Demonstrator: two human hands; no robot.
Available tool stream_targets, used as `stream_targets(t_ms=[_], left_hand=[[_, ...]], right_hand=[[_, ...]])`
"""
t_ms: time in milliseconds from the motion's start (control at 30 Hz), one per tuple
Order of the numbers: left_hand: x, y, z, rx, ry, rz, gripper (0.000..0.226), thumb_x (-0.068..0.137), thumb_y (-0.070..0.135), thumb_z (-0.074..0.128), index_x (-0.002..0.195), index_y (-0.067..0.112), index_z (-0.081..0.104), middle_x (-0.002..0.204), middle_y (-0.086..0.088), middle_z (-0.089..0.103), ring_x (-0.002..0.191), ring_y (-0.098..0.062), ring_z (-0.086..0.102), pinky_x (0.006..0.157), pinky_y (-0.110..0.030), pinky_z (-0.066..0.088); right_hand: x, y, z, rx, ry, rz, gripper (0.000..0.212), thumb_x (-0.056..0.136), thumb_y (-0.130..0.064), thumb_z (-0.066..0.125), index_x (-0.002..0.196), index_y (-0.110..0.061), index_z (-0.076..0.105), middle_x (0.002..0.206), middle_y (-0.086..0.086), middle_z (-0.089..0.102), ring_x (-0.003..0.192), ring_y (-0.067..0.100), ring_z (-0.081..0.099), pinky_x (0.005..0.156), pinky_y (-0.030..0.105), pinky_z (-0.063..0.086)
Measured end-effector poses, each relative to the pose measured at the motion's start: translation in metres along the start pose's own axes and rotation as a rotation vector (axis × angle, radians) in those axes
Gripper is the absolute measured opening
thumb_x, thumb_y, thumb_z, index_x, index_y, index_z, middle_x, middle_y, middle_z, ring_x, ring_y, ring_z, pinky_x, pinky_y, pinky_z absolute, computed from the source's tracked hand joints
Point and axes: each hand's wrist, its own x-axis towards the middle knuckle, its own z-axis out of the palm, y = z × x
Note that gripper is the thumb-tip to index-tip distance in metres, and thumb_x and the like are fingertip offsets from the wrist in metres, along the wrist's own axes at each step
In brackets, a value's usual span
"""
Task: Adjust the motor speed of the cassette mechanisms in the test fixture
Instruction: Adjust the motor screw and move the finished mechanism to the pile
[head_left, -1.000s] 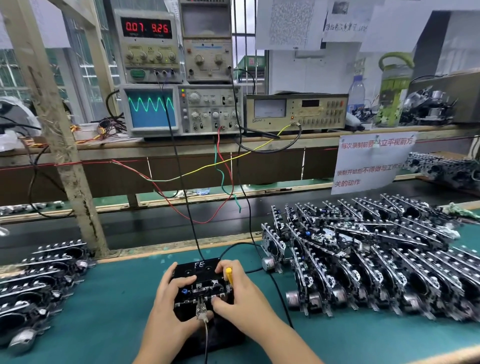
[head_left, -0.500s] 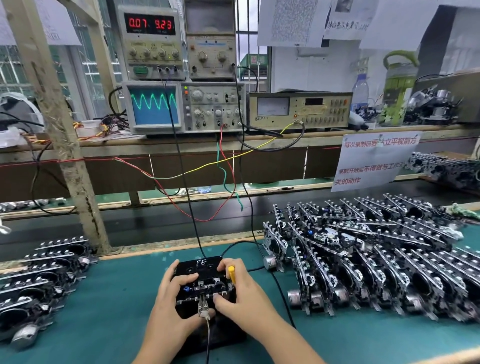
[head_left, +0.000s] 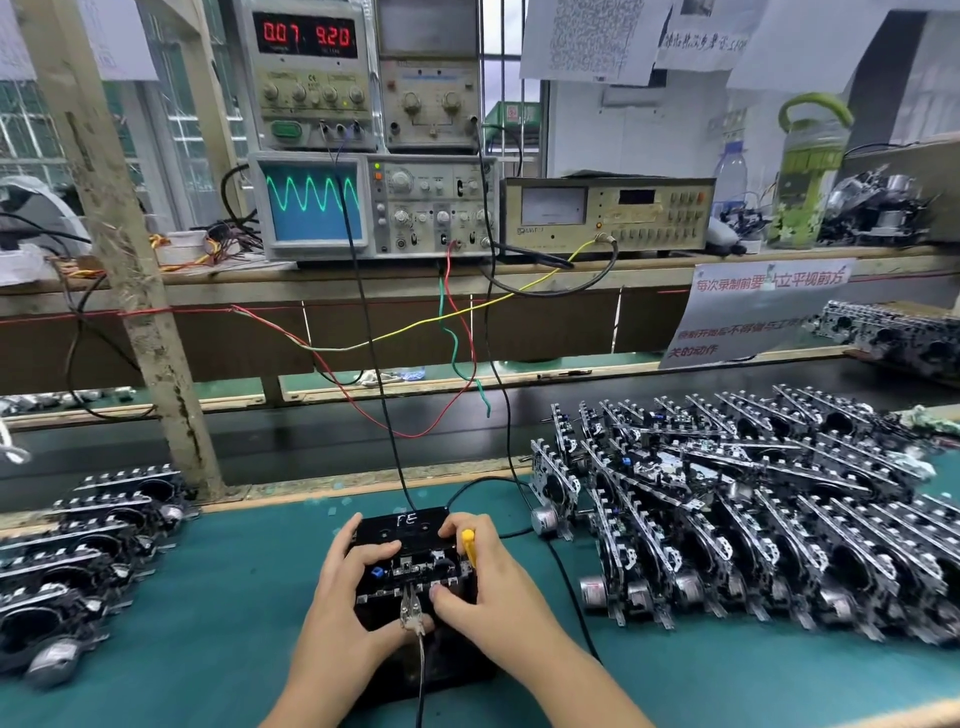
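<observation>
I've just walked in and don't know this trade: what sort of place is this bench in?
Most likely an electronics factory's test station. An oscilloscope shows a green wave, a power supply shows red digits, and cassette mechanisms lie heaped on the green mat beside the hand-held test fixture.

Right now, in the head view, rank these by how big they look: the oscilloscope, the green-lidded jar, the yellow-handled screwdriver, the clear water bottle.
1. oscilloscope, clearly largest.
2. green-lidded jar.
3. clear water bottle, partly hidden behind the meter box.
4. yellow-handled screwdriver; only its handle shows above the right hand, and it is nearest the camera, so true size is unsure.
</observation>
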Motion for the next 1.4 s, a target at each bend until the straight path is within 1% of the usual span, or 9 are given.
stream_targets(t_ms=[233,400,500,633,767,933,1133,1267,1400], left_hand=[[0.004,0.007,-0.029,0.025,-0.21,0.01,0.049,0.074,0.05,0.063,0.121,0.059,0.054,0.159,0.032,0.014,0.145,0.009,0.021,0.113,-0.03,0.028],[0.033,0.027,-0.027,0.261,-0.127,-0.012,0.014,0.088,0.049,0.064,0.095,0.036,0.065,0.148,0.01,0.046,0.149,-0.008,0.026,0.117,-0.039,0.027],[0.06,0.043,-0.027,0.462,-0.223,-0.08,0.024,0.08,0.049,0.073,0.085,0.032,0.057,0.114,0.017,0.066,0.11,-0.014,0.059,0.089,-0.033,0.045],[0.085,0.057,-0.037,0.609,-0.346,-0.035,0.041,0.068,0.056,0.076,0.091,0.036,0.048,0.092,0.021,0.063,0.082,0.001,0.058,0.064,-0.023,0.042],[0.08,0.045,-0.041,0.491,-0.198,0.089,0.042,0.073,0.058,0.075,0.096,0.04,0.045,0.093,0.023,0.066,0.086,0.005,0.06,0.068,-0.023,0.044],[0.056,0.0,-0.049,0.274,0.218,-0.196,0.025,0.087,0.053,0.069,0.097,0.039,0.051,0.097,0.018,0.064,0.09,-0.01,0.059,0.071,-0.034,0.042],[0.026,-0.041,-0.061,0.694,0.004,-0.446,0.029,0.091,0.034,0.07,0.115,0.018,0.065,0.121,-0.016,0.065,0.119,-0.042,0.052,0.099,-0.052,0.042],[0.012,-0.008,-0.051,0.458,0.076,-0.147,0.026,0.097,0.018,0.062,0.103,0.042,0.067,0.12,0.016,0.067,0.111,-0.015,0.06,0.096,-0.038,0.046],[0.001,0.024,-0.041,0.167,0.062,-0.203,0.035,0.08,0.048,0.057,0.112,0.057,0.064,0.102,0.032,0.069,0.087,0.008,0.063,0.089,-0.031,0.051]], right_hand=[[0.001,0.002,-0.003,0.015,-0.007,0.014,0.041,0.092,-0.039,0.066,0.117,-0.05,0.035,0.108,-0.026,0.05,0.104,0.004,0.054,0.088,0.032,0.046],[0.001,0.0,0.001,-0.106,0.012,-0.032,0.047,0.091,-0.035,0.067,0.124,-0.045,0.034,0.113,-0.026,0.044,0.11,0.004,0.044,0.091,0.028,0.039],[-0.004,-0.002,0.008,-0.21,0.138,-0.097,0.062,0.084,-0.028,0.072,0.135,-0.036,0.036,0.121,-0.02,0.038,0.122,0.006,0.031,0.1,0.026,0.029],[-0.012,-0.001,0.017,-0.239,0.267,-0.276,0.052,0.077,-0.003,0.073,0.116,-0.02,0.042,0.13,-0.015,0.043,0.12,0.015,0.042,0.1,0.033,0.037],[-0.012,-0.002,0.02,-0.244,0.255,-0.306,0.053,0.077,-0.002,0.073,0.113,-0.022,0.04,0.131,-0.013,0.048,0.118,0.017,0.047,0.097,0.033,0.039],[-0.002,-0.007,0.015,-0.208,0.164,-0.194,0.038,0.086,-0.011,0.071,0.116,-0.024,0.054,0.119,-0.009,0.046,0.108,0.016,0.05,0.088,0.036,0.049],[0.004,-0.011,0.004,-0.214,0.106,-0.208,0.032,0.089,-0.013,0.071,0.114,-0.022,0.053,0.111,-0.008,0.047,0.103,0.016,0.05,0.082,0.039,0.052],[0.004,-0.014,0.005,-0.192,0.175,-0.227,0.032,0.09,-0.014,0.069,0.119,-0.018,0.057,0.113,-0.006,0.058,0.108,0.015,0.05,0.084,0.04,0.05],[0.006,-0.02,0.003,-0.13,0.142,-0.175,0.028,0.091,-0.014,0.068,0.117,-0.02,0.056,0.108,-0.006,0.059,0.103,0.013,0.049,0.086,0.04,0.049]])
